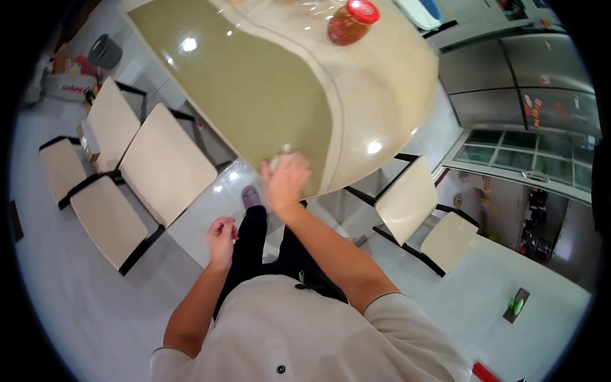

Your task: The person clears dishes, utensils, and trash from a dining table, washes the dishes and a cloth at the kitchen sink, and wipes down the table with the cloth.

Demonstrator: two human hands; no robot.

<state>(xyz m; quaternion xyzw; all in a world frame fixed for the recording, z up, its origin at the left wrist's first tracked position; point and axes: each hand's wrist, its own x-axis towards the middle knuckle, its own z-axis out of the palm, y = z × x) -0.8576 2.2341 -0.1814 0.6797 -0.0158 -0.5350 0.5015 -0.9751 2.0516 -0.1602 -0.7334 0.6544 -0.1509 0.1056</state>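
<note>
My right hand presses down on the near end of the table, on its olive-green area. Under and between its fingers shows a small whitish crumpled piece, like tissue or cloth; motion blur hides its exact kind. My left hand hangs in the air over the floor, left of my legs, its fingers loosely curled with nothing visible in them. Farther up the table stands a glass jar with a red lid and reddish-orange contents, well away from both hands.
Two cream chairs with black frames stand left of the table, another at the right. A grey bin and bags are at the upper left. A steel refrigerator and a glass-paned door lie to the right.
</note>
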